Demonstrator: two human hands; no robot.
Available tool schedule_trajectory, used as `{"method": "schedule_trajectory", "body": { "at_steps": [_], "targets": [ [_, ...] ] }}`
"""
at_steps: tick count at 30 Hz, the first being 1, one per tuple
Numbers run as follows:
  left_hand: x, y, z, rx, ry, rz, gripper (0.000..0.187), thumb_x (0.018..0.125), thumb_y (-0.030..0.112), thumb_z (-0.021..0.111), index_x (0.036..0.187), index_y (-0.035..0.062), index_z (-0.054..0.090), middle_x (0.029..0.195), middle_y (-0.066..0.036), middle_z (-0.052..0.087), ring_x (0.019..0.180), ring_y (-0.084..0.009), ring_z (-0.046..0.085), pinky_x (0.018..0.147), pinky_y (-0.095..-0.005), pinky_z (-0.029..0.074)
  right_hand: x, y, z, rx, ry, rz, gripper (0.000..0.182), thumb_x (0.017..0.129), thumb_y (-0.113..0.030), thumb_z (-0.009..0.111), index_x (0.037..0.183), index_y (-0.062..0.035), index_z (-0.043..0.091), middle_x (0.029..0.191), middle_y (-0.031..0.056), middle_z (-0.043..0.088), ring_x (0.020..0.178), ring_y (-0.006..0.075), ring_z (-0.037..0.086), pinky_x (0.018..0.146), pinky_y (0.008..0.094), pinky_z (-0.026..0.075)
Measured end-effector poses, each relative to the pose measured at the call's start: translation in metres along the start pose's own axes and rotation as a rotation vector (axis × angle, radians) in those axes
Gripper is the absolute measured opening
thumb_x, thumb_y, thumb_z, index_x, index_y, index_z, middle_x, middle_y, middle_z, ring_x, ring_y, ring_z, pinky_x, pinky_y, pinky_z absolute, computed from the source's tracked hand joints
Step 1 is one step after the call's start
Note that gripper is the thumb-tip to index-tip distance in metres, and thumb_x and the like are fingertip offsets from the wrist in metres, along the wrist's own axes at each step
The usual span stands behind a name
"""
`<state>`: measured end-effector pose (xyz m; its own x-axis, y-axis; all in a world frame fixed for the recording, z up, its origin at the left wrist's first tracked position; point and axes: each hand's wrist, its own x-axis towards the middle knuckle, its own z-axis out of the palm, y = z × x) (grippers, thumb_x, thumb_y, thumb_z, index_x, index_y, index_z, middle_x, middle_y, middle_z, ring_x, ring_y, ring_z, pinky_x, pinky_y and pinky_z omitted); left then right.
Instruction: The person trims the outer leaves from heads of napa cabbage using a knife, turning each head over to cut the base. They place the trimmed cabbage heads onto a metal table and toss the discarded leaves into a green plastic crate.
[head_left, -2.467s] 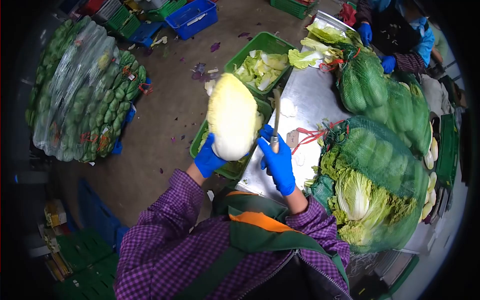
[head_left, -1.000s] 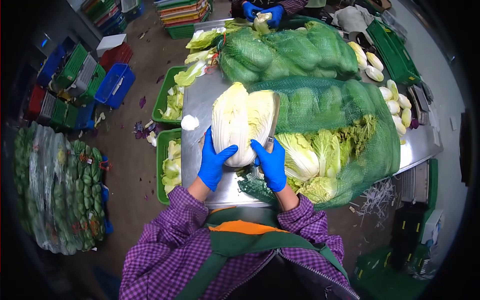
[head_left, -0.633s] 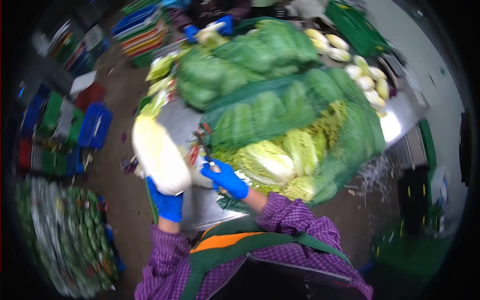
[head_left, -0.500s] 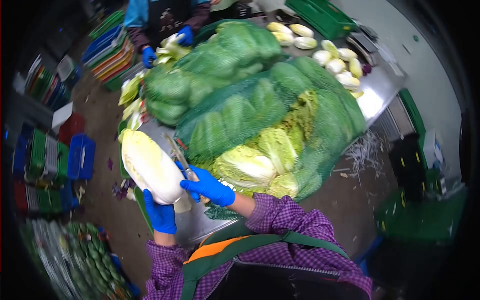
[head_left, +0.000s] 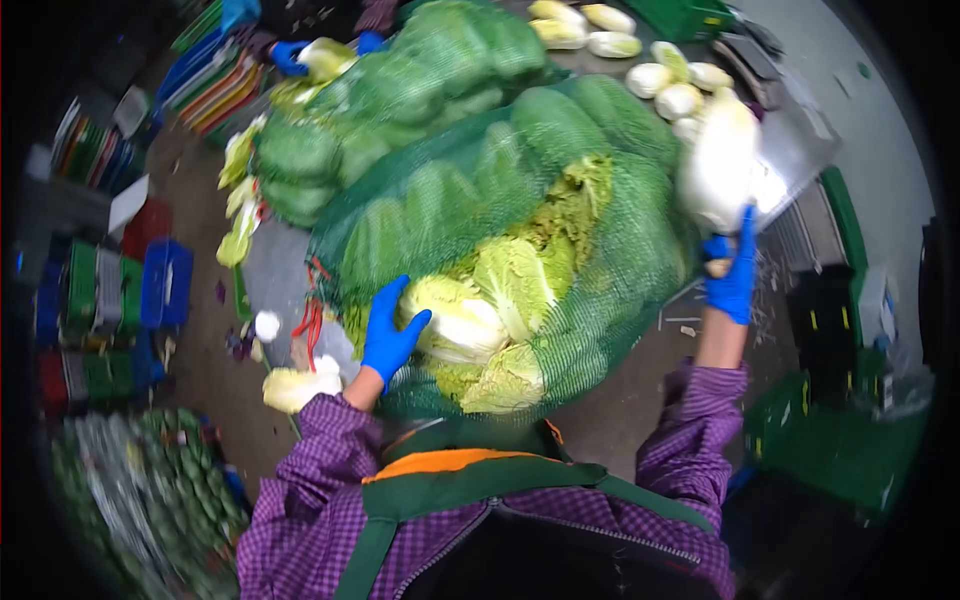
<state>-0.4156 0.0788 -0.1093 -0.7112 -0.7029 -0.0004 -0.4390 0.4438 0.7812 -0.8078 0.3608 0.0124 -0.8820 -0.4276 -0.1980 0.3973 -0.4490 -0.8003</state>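
Note:
A trimmed, pale napa cabbage (head_left: pixel 722 160) is raised at the right side of the table, its base gripped by my right hand (head_left: pixel 733 280). A small tan end, like a handle, shows beside that hand's fingers; the knife blade is not visible. My left hand (head_left: pixel 388 335), thumb and fingers spread, is at the edge of an untrimmed napa cabbage (head_left: pixel 455 320) in the mouth of a green net bag (head_left: pixel 630 270). More leafy heads (head_left: pixel 515 285) lie in the same opening. Red string (head_left: pixel 312 328) hangs left of the bag.
Several trimmed cabbages (head_left: pixel 680 100) lie at the table's far right. Another full net bag (head_left: pixel 400 120) is behind mine. Across the table, a person's blue-gloved hand (head_left: pixel 290 57) touches a cabbage. Loose leaves (head_left: pixel 238 235) hang over the left edge; stacked crates (head_left: pixel 215 85) stand beyond.
My right hand has carried the trimmed cabbage from the left side to the far right. My left hand has let go of it and moved to the bag's open mouth.

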Motion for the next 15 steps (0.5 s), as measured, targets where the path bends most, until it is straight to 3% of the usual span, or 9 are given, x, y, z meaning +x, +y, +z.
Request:
{"method": "schedule_trajectory", "body": {
  "at_steps": [2,4,5,7,10,11,12,14,15],
  "targets": [
    [-0.012,-0.022,0.006,0.017,0.029,-0.133,0.074,0.077,0.030,0.074,0.138,0.0047,0.039,0.136,-0.018,0.045,0.125,-0.0279,0.044,0.103,-0.0381,0.036,0.047,-0.026,-0.059,-0.003,0.161,-0.071,0.025,0.087,-0.036,0.065,0.094,-0.0133,0.058,0.055,-0.0056,0.039,0.041,0.0051,0.033,0.034,0.0191,0.020],
    [-0.020,-0.027,0.010,0.024,0.057,-0.251,0.075,0.077,0.031,0.074,0.138,0.0033,0.039,0.133,-0.019,0.047,0.123,-0.0292,0.046,0.103,-0.0374,0.036,0.105,-0.040,-0.134,0.028,0.293,-0.032,0.030,0.085,-0.035,0.068,0.097,-0.0096,0.058,0.071,0.0005,0.055,0.046,0.0064,0.039,0.038,0.0195,0.030],
    [-0.019,-0.026,0.010,-0.057,0.049,-0.345,0.077,0.077,0.033,0.075,0.138,0.0020,0.038,0.131,-0.020,0.049,0.121,-0.0299,0.047,0.102,-0.0372,0.037,0.150,-0.040,-0.199,0.127,0.255,-0.005,0.034,0.084,-0.038,0.068,0.097,-0.0078,0.059,0.080,0.0029,0.060,0.049,0.0074,0.042,0.040,0.0199,0.034],
    [-0.013,-0.029,0.015,-0.240,0.083,-0.539,0.082,0.075,0.036,0.076,0.137,-0.0008,0.037,0.128,-0.019,0.051,0.115,-0.0308,0.051,0.100,-0.0364,0.039,0.191,-0.037,-0.238,0.093,0.360,0.041,0.032,0.083,-0.040,0.069,0.093,-0.0105,0.061,0.076,0.0024,0.059,0.048,0.0083,0.042,0.041,0.0215,0.034],
    [-0.012,-0.022,0.026,-0.149,0.242,-0.551,0.073,0.076,0.033,0.075,0.133,0.0017,0.043,0.130,-0.017,0.050,0.116,-0.0301,0.049,0.101,-0.0374,0.037,0.245,-0.007,-0.260,0.198,0.380,0.061,0.030,0.082,-0.040,0.070,0.091,-0.0135,0.062,0.065,0.0009,0.054,0.043,0.0094,0.038,0.039,0.0257,0.031],
    [-0.018,-0.002,0.028,0.164,0.363,-0.153,0.063,0.075,0.028,0.075,0.127,0.0033,0.049,0.126,-0.018,0.052,0.114,-0.0328,0.050,0.100,-0.0393,0.038,0.285,0.012,-0.316,0.075,0.335,0.036,0.031,0.082,-0.042,0.070,0.092,-0.0131,0.062,0.060,-0.0005,0.050,0.042,0.0098,0.037,0.039,0.0262,0.030],
    [-0.017,0.022,0.026,0.327,0.330,0.060,0.054,0.075,0.026,0.073,0.122,0.0056,0.053,0.122,-0.018,0.055,0.114,-0.0352,0.050,0.100,-0.0419,0.038,0.321,0.030,-0.364,-0.047,0.294,0.006,0.033,0.082,-0.043,0.069,0.093,-0.0127,0.062,0.055,-0.0018,0.046,0.041,0.0102,0.036,0.039,0.0267,0.029],
    [-0.007,0.050,0.025,0.285,0.058,0.286,0.048,0.078,0.030,0.069,0.118,0.0074,0.057,0.119,-0.015,0.057,0.113,-0.0343,0.051,0.099,-0.0440,0.038,0.304,0.015,-0.309,-0.274,0.406,0.116,0.034,0.084,-0.043,0.067,0.092,-0.0101,0.062,0.049,-0.0044,0.037,0.039,0.0094,0.035,0.038,0.0255,0.027],
    [0.004,0.048,0.027,0.255,-0.069,0.430,0.049,0.078,0.031,0.070,0.119,0.0082,0.057,0.118,-0.015,0.057,0.112,-0.0336,0.052,0.098,-0.0425,0.039,0.283,0.002,-0.265,-0.313,0.361,0.152,0.038,0.084,-0.042,0.066,0.095,-0.0059,0.062,0.054,-0.0026,0.043,0.037,0.0078,0.032,0.036,0.0244,0.025]
  ]
}}
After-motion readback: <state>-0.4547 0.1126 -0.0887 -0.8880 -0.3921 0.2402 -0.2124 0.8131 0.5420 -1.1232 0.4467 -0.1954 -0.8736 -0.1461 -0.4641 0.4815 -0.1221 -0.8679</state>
